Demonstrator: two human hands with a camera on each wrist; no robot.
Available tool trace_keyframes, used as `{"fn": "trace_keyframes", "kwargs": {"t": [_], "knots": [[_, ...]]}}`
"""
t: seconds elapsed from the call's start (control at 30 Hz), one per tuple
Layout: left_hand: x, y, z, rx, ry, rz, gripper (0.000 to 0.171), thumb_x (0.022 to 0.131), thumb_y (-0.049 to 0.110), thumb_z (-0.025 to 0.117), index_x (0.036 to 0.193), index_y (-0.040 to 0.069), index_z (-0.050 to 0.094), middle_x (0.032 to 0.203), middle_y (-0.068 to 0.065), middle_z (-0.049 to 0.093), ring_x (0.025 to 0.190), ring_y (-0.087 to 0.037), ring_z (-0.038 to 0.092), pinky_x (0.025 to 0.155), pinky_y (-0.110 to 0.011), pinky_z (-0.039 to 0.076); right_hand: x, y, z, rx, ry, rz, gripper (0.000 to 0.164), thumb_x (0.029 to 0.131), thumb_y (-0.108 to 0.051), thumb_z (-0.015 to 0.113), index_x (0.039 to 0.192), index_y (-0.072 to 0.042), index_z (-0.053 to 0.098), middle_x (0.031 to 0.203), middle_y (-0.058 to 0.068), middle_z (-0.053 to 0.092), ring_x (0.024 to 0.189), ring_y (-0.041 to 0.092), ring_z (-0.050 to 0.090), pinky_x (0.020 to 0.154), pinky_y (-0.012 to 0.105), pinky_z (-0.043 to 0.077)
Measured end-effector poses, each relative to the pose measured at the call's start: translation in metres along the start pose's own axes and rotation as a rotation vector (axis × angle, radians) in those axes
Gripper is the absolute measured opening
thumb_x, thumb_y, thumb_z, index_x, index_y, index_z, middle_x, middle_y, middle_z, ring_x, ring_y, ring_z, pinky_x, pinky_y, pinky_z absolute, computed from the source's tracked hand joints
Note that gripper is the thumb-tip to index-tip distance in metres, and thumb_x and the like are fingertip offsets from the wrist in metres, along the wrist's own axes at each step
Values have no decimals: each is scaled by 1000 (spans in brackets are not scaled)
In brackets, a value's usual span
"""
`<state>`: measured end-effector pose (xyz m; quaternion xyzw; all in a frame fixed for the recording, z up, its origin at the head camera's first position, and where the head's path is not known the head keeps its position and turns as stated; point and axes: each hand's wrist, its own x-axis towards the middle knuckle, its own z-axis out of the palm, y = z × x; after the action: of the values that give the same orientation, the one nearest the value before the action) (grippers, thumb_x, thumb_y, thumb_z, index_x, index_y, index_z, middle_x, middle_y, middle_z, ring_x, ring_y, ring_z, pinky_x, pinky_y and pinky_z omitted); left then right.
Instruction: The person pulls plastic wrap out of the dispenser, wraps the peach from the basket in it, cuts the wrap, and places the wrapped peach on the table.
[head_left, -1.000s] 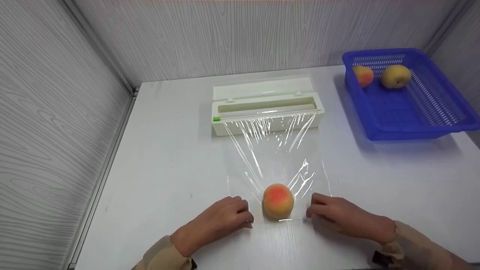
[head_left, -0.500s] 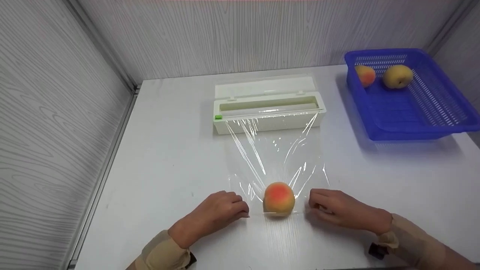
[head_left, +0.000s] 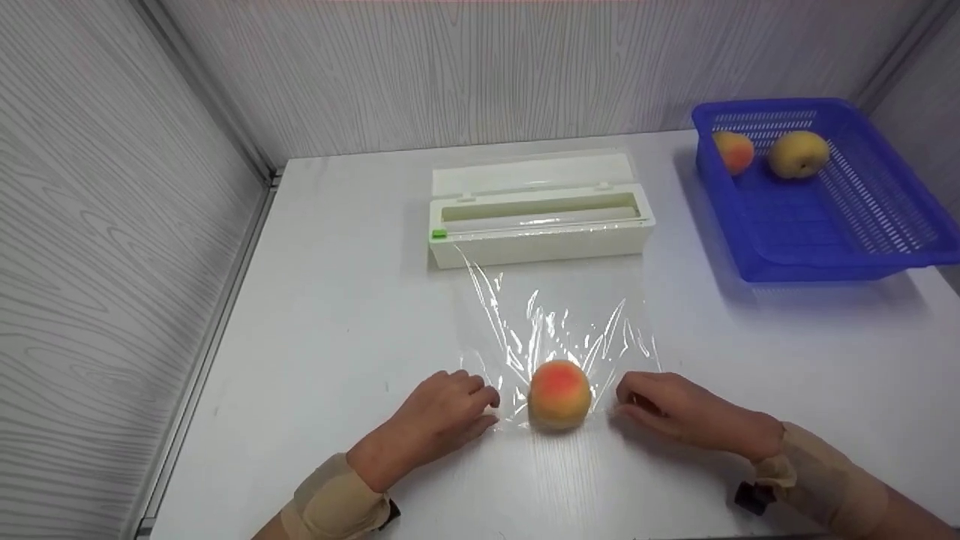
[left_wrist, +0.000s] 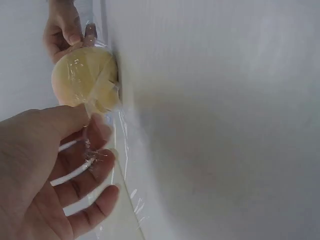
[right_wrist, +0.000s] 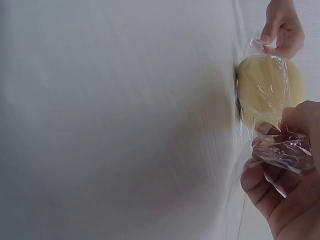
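A yellow-orange peach [head_left: 560, 396] with a red blush sits on the white table between my hands. Clear cling film [head_left: 551, 322] runs from the white dispenser box [head_left: 540, 246] to the fruit, with its near edge drawn up in front of it. My left hand [head_left: 444, 411] pinches one corner of that edge between thumb and index finger, as the left wrist view confirms. At the other corner, my right hand [head_left: 679, 409] grips bunched film [right_wrist: 290, 150]. Both hands are apart from the peach [right_wrist: 265, 85], one on each side.
Behind the film the dispenser's lid [head_left: 532, 171] lies tipped back, showing the roll [head_left: 540, 219] inside; a green slider [head_left: 439, 234] sits at its left end. At the right stands a blue basket [head_left: 847, 266] holding two fruits [head_left: 799, 154]. Panelled walls border the table.
Both hands have moved slightly forward, taking the film's near edge from the table up in front of the peach. The film by the box has gone slacker, with creases now gathered behind the peach.
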<state>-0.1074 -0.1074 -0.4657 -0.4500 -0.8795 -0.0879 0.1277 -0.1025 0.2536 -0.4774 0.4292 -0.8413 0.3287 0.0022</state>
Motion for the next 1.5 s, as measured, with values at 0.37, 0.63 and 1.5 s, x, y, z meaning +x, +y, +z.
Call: {"fn": "trace_keyframes", "kwargs": {"t": [0.37, 0.63, 1.5], "knots": [[39, 35, 3, 89, 111, 44, 79, 81, 65, 64, 140, 16, 47, 133, -4, 53, 119, -23, 53, 96, -37, 48, -4, 2, 0, 18, -24, 57, 14, 93, -9, 66, 90, -18, 56, 74, -11, 53, 69, -3, 45, 59, 15, 43], [67, 57, 21, 348, 182, 138, 94, 62, 80, 67, 127, 13, 55, 119, 0, 57, 108, -20, 56, 89, -32, 50, -4, -3, 0, 4, -20, 59, 16, 92, -5, 67, 91, -17, 56, 74, -10, 53, 70, -3, 46, 60, 16, 43], [86, 29, -5, -159, -50, 29, 47, 85, 46, 74, 121, 17, 66, 119, -2, 63, 109, -18, 56, 82, -25, 55, 1, -7, -16, -30, 47, 85, 19, 89, 3, 66, 97, -13, 59, 84, -6, 62, 74, -1, 51, 63, 18, 47]]}}
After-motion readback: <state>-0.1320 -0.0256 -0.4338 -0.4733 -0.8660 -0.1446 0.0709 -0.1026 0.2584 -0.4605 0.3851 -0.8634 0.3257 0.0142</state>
